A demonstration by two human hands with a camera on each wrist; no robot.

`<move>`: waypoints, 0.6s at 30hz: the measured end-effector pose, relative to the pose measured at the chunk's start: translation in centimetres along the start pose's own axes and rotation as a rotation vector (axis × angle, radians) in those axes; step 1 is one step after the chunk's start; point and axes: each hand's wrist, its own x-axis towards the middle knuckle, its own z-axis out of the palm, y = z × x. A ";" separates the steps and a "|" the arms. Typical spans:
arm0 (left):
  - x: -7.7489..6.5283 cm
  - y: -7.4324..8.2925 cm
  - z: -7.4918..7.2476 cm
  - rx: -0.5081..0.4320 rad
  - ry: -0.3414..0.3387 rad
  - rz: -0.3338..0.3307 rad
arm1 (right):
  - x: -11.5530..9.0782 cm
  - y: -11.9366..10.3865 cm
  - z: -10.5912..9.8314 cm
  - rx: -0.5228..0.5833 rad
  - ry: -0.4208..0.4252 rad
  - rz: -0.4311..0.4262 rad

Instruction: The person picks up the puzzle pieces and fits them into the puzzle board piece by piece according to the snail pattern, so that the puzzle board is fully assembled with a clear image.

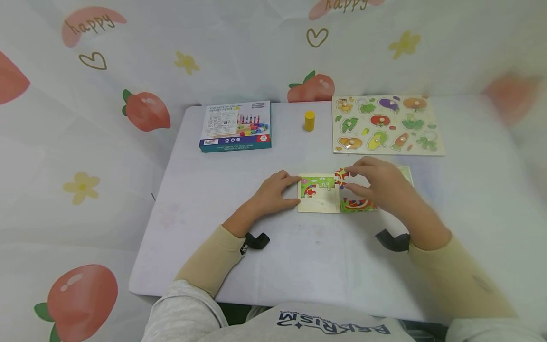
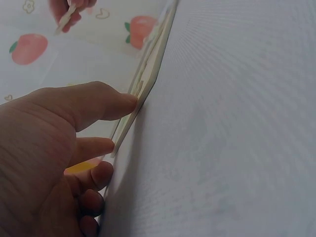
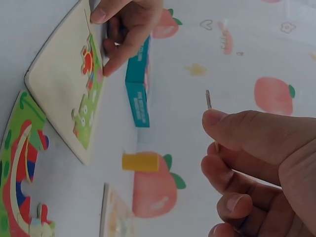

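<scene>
A pale wooden jigsaw board (image 1: pixel 320 203) lies flat, with green and red pieces (image 1: pixel 318 182) fitted along its top and upper left. Thumb and forefinger of my left hand (image 1: pixel 273 194) rest spread along the board's left edge, its other fingers bent in the left wrist view. Over the board's upper right corner, my right hand (image 1: pixel 380 184) pinches a red and green jigsaw piece (image 1: pixel 340 176) between thumb and forefinger; the right wrist view shows it edge-on. Joined red, blue and green jigsaw pieces (image 3: pixel 22 173) lie against the board's right side, partly under the right hand.
At the back left lies a flat teal-edged box (image 1: pixel 237 126). A yellow cylinder (image 1: pixel 309 121) stands at the back middle, left of a vegetable peg puzzle (image 1: pixel 386 124). A green-edged flat thing (image 1: pixel 406 175) shows partly behind the right hand. Patterned cloth (image 1: pixel 239 42) hangs behind the table.
</scene>
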 end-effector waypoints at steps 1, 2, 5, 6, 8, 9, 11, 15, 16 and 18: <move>0.0 0.0 0.0 0.000 -0.001 0.000 | 0.2 0.0 0.1 0.004 -0.018 0.006; 0.0 0.0 0.0 -0.002 -0.002 0.000 | 0.5 -0.1 0.3 0.006 -0.037 0.017; 0.0 0.0 -0.1 -0.002 -0.007 -0.001 | 1.1 -0.2 0.8 0.006 -0.082 0.038; 0.0 0.0 -0.1 -0.001 -0.008 -0.001 | 1.3 -0.2 1.0 0.000 -0.088 0.036; 0.0 0.0 -0.1 -0.002 -0.010 0.000 | 1.7 -0.2 1.4 -0.004 -0.097 0.031; 0.0 0.0 -0.1 -0.002 -0.010 0.002 | 1.9 -0.2 1.6 -0.005 -0.101 0.029; 0.0 0.0 -0.1 -0.002 -0.009 0.007 | 2.2 -0.3 2.0 -0.006 -0.114 0.031; 0.0 0.0 -0.2 0.003 -0.005 0.017 | 2.8 -0.6 2.9 -0.011 -0.158 0.045; 0.0 0.0 -0.2 0.006 -0.005 0.019 | 2.9 -0.6 3.1 -0.014 -0.169 0.049; 0.0 0.0 -0.2 0.011 -0.006 0.020 | 3.2 -0.6 3.5 -0.021 -0.184 0.051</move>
